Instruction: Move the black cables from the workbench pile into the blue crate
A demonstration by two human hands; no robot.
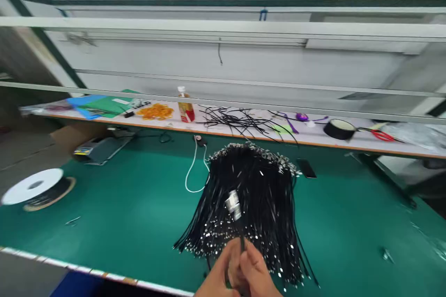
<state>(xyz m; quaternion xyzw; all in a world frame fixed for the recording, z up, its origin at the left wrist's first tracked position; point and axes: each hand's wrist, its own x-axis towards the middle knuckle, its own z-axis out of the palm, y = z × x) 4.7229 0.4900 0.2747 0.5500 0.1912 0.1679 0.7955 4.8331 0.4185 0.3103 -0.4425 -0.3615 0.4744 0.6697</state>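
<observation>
Both hands meet at the bottom centre of the head view. My left hand (pixel 223 269) and my right hand (pixel 255 271) pinch a black cord (pixel 241 236) between them. At its upper end the cord carries a blurred, shiny metal clip (pixel 233 205). Behind and beneath it lies a large bundle of black cords (pixel 249 185) with small silvery ends, spread over the green table (pixel 139 222). Part of the held cord is hidden by the fingers.
On the left are a spool (pixel 35 186) and a grey device (pixel 101 148). A white cord loop (pixel 188 181) and a phone (pixel 306 168) flank the bundle. The back shelf holds a bottle (pixel 186 106), orange pieces (pixel 155 111), black tape (pixel 339 129) and red-handled scissors (pixel 382 135).
</observation>
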